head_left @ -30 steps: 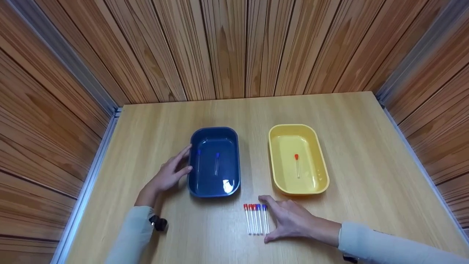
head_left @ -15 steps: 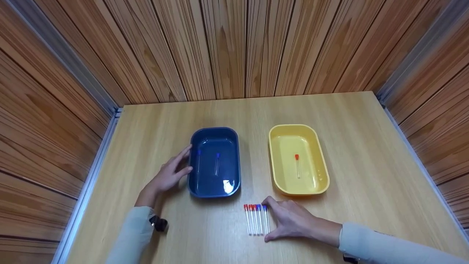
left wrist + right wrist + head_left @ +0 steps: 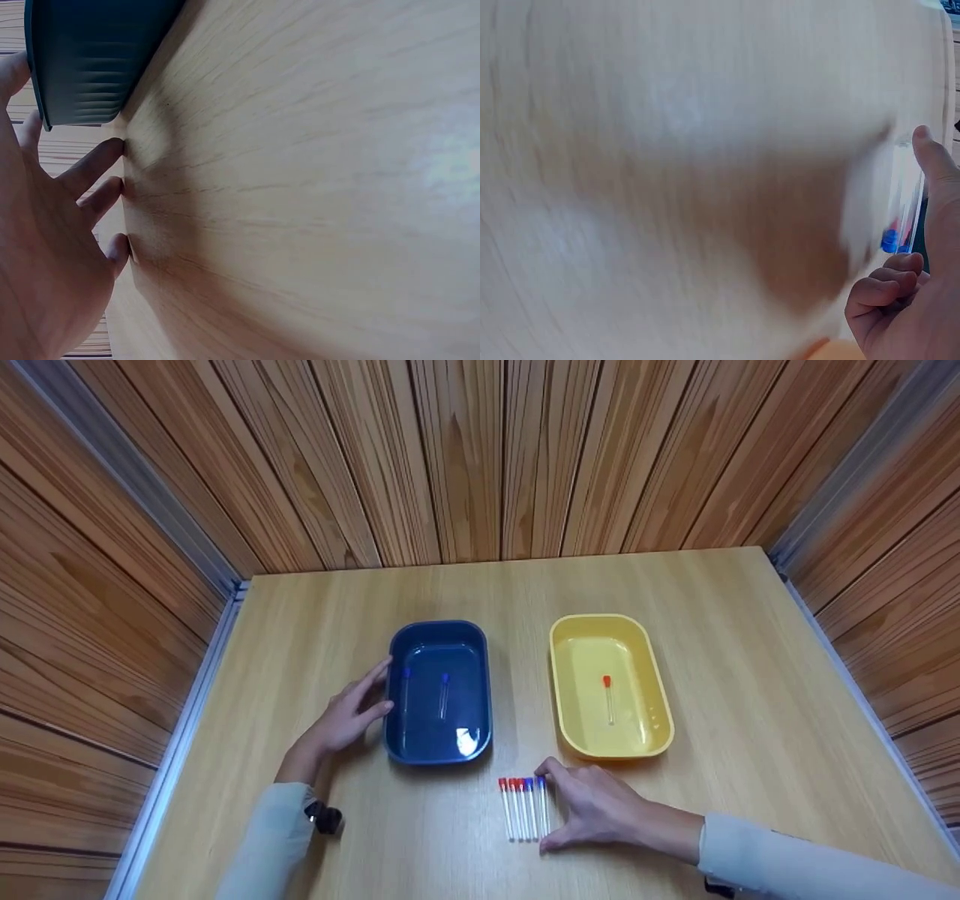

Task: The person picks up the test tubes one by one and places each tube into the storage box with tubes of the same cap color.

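In the head view, a row of several thin clear test tubes with red and blue caps [image 3: 514, 810] lies on the table. My right hand [image 3: 600, 806] spans the rightmost blue-capped test tube [image 3: 544, 808] lengthwise, index finger at its cap and thumb at its bottom end. The right wrist view shows this thumb [image 3: 934, 157] at the tube's clear end and the other fingers curled near the blue caps. My left hand [image 3: 349, 716] rests with extended fingers against the left wall of a dark blue tray [image 3: 438, 757], which holds two blue-capped tubes [image 3: 444, 697].
A yellow tray [image 3: 566, 735] with one red-capped tube [image 3: 609, 701] stands right of the blue one, behind my right hand. Wood-panelled walls [image 3: 472, 457] enclose the table [image 3: 712, 660] at the back and both sides.
My right index fingertip has drawn in slightly to the cap of the rightmost tube. The left hand, the trays and the tubes look the same.
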Demonstrator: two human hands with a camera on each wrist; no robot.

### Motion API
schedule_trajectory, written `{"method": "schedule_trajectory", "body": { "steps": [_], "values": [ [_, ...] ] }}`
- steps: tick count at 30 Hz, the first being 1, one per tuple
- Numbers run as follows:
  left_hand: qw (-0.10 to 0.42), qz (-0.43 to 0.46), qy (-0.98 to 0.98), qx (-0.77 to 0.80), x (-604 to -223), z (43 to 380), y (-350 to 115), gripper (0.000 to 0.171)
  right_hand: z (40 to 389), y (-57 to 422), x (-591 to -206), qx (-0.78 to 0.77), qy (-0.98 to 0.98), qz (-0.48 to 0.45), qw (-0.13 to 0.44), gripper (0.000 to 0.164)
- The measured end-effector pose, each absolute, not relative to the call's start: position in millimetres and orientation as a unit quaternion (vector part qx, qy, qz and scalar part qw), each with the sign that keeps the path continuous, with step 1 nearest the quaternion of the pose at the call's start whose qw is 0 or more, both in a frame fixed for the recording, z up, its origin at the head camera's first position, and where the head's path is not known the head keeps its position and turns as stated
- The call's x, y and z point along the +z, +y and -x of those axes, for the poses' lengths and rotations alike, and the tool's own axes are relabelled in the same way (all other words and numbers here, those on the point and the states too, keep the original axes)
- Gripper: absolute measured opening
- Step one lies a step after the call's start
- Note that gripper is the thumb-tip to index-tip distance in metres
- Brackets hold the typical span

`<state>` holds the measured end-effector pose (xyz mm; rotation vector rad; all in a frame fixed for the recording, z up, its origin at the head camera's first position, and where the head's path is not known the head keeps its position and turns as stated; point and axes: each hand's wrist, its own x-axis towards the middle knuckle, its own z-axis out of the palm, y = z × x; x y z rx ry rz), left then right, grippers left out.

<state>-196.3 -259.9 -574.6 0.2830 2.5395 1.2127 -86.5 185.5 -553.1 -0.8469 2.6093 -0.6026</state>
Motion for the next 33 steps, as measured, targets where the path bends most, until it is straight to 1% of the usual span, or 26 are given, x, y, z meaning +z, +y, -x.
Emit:
{"method": "schedule_trajectory", "body": {
  "steps": [7,14,19,26,33],
  "values": [
    [0.159,-0.097,0.885,0.426,-574,196,-262,0.077,88,180,-533,-0.205,0.914,0.297,0.187,0.099],
    [0.153,-0.103,0.885,0.428,-575,197,-262,0.078,92,176,-523,-0.191,0.912,0.301,0.203,0.097],
    [0.149,-0.104,0.891,0.417,-574,197,-262,0.076,97,172,-512,-0.205,0.909,0.309,0.188,0.097],
    [0.148,-0.11,0.892,0.412,-575,198,-262,0.076,109,165,-490,-0.243,0.912,0.284,0.17,0.095],
    [0.146,-0.114,0.89,0.416,-575,197,-262,0.077,124,163,-480,-0.287,0.906,0.285,0.127,0.096]
  ]
}}
